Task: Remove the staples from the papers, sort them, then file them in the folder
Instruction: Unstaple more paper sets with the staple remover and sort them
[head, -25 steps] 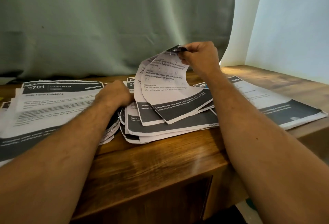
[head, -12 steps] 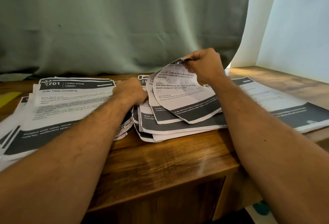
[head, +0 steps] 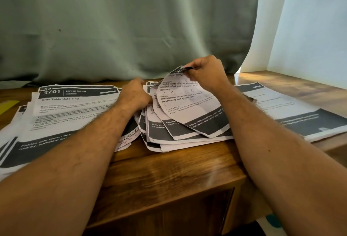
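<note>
Pinching the top sheet [head: 187, 104] at centre frame by its torn upper corner, my right hand [head: 204, 74] should peel slowly; my left hand [head: 134, 97] presses the middle stack [head: 180, 140], fingers hidden.

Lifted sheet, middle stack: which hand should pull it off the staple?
Right. The right hand already pinches the lifted sheet at its top corner; the left hand rests on the middle stack, likely steadying it.
</note>
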A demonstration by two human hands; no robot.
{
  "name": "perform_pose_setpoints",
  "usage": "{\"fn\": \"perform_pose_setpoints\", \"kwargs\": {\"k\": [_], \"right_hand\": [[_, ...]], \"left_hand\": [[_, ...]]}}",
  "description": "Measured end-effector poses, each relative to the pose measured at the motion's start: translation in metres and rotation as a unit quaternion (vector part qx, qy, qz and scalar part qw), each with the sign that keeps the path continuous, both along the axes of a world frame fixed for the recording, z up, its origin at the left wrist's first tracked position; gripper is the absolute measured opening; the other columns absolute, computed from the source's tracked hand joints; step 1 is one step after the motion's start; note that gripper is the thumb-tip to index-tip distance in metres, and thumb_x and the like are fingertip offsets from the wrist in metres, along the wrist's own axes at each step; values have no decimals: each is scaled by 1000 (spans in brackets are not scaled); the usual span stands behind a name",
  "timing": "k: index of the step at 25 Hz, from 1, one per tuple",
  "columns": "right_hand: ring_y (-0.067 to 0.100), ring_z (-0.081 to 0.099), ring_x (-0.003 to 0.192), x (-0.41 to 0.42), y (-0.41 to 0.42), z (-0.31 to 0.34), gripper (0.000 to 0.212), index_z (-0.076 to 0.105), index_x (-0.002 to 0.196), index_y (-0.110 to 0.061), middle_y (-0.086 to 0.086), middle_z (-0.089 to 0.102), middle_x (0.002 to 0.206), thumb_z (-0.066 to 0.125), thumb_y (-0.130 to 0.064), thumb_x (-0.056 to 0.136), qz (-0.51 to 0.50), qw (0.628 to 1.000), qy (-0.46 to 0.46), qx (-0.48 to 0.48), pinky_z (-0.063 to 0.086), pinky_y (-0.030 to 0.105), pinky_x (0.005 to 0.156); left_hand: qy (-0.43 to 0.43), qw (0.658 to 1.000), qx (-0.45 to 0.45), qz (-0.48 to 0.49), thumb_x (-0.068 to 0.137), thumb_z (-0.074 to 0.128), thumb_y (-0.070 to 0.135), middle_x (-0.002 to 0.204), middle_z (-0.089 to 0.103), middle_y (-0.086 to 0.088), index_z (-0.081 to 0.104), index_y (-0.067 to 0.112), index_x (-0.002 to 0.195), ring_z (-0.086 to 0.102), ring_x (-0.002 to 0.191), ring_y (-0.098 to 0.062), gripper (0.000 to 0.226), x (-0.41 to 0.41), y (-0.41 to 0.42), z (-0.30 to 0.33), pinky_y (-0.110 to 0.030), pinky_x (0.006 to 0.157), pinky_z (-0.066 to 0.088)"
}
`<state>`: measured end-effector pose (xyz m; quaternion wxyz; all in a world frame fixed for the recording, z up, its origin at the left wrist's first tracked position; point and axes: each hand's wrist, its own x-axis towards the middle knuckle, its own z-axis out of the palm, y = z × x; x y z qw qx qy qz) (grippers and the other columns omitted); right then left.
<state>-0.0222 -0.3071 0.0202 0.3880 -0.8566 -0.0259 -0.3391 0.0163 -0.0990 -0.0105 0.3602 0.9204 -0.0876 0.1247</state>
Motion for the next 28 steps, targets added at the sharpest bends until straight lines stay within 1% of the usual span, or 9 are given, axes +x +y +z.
{"fn": "perform_pose_setpoints", "kwargs": {"k": [3, 7, 13, 17, 19, 22, 24, 26, 28], "right_hand": [[19, 65, 65, 2, 0, -1, 5, 79, 89, -20, 7, 74, 76, 75, -17, 85, -10, 1000, 0, -4, 60, 39, 70], [13, 59, 62, 4, -2, -2, 5, 78, 89, -20, 8, 73, 75, 75, -17, 85, -18, 1000, 3, 3, 57, 35, 62], [13, 58, 61, 7, -1, -6, 9, 75, 81, -24, 8, 73, 74, 76, -16, 85, -15, 1000, 14, 8, 58, 36, 63], [19, 63, 62, 7, 0, -4, 4, 78, 87, -20, 3, 73, 72, 76, -18, 85, -32, 999, -9, 9, 58, 33, 66], [25, 69, 71, 7, 0, -2, 5, 78, 89, -20, -1, 73, 74, 75, -19, 86, -38, 999, -21, 15, 60, 36, 68], [20, 68, 71, 6, 0, -2, 7, 78, 93, -20, -7, 70, 74, 74, -19, 88, -41, 999, -29, -15, 60, 36, 71], [18, 68, 73, 5, 2, -3, 9, 78, 95, -20, -7, 70, 74, 72, -18, 89, -43, 998, -31, -41, 59, 34, 74], [19, 68, 74, 4, 4, -3, 10, 78, 96, -19, -8, 69, 72, 71, -17, 89, -40, 998, -31, -42, 59, 34, 72], [16, 66, 71, 3, 4, -2, 11, 78, 97, -19, -10, 68, 71, 71, -17, 89, -40, 998, -31, -43, 59, 34, 71]], "left_hand": [[38, 999, 31, 4, 82, 82, 22, 128, 63, -4, 59, 15, 130, 57, 101, -20, 54, -1, 1, 0, -32, 79, 43], [98, 995, -31, -3, 71, 90, 17, 107, 72, -5, 64, 18, 122, 70, 94, -24, 58, 2, 1, 2, -40, 87, 58], [127, 984, -125, 7, 81, 78, 2, 90, 72, -9, 59, 14, 97, 69, 79, -22, 28, 1, 0, 3, -42, 85, 60], [99, 983, -156, -3, 89, 69, 5, 85, 72, -2, 66, 23, 80, 73, 82, -22, 21, 2, 2, 2, -42, 82, 61], [91, 982, -163, 4, 91, 67, 7, 84, 73, -1, 69, 20, 79, 73, 83, -22, 17, 5, 6, 2, -42, 81, 62], [65, 985, -158, 31, 87, 72, 19, 87, 76, -2, 74, 18, 80, 73, 81, -22, 7, 4, 10, 3, -42, 80, 61], [29, 991, -125, 41, 87, 74, 27, 86, 75, 0, 72, 18, 82, 71, 77, -17, 11, 1, 9, 4, -34, 70, 59], [-12, 994, -102, 30, 91, 71, 27, 85, 71, 4, 71, 16, 85, 64, 72, -8, 12, -5, 4, 4, -24, 58, 48], [-37, 991, -126, -1, 94, 68, 23, 89, 70, 7, 70, 19, 87, 61, 74, -4, 7, -8, 0, 7, -21, 59, 44]]}}
